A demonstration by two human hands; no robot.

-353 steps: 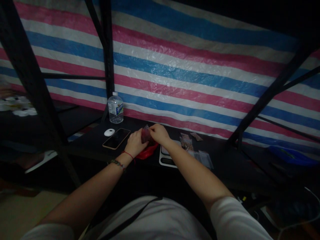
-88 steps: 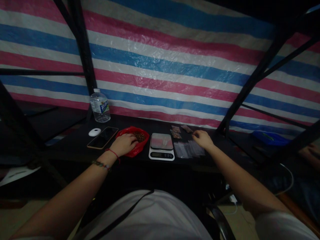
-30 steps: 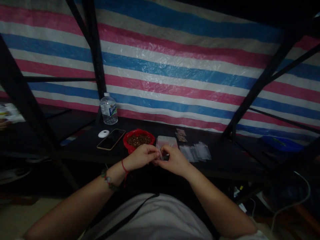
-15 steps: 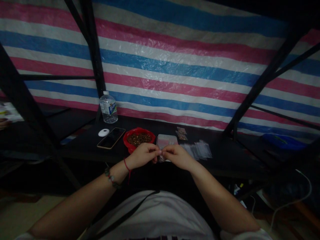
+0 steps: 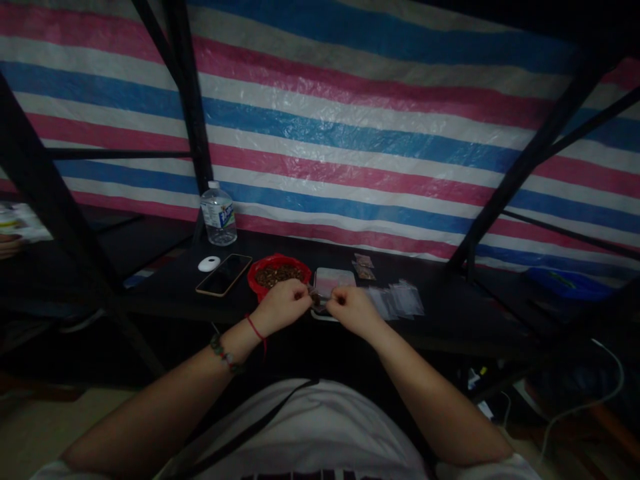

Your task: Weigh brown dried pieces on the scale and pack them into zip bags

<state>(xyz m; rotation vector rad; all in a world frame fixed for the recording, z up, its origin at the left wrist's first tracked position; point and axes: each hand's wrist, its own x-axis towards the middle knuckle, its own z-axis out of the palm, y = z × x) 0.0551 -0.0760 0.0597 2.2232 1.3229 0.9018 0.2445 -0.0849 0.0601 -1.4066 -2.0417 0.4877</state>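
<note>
A small clear plastic bag (image 5: 319, 301) with some brown bits in it is stretched between my two hands. My left hand (image 5: 284, 305) is closed on its left side, and my right hand (image 5: 356, 310) pinches the right side. Just behind the bag lies a small pale scale-like tray (image 5: 334, 277), partly hidden by the hands. To the left, a red bowl-shaped bag (image 5: 256, 283) holds many small brown pieces. On the right is a fanned pile of flat clear bags (image 5: 403, 300). Beyond it lie two filled small bags (image 5: 364, 267).
A phone (image 5: 224, 275) and a white round object (image 5: 209, 264) lie on the black table (image 5: 450, 303) at left, near a clear plastic bottle (image 5: 219, 215). Dark metal posts (image 5: 187, 113) frame a striped sheet (image 5: 340, 133). Another person's hand (image 5: 9, 247) shows at far left.
My hands have drawn slightly apart, with the fingers curled more tightly. The bag between them is now pulled out sideways, showing its brown contents.
</note>
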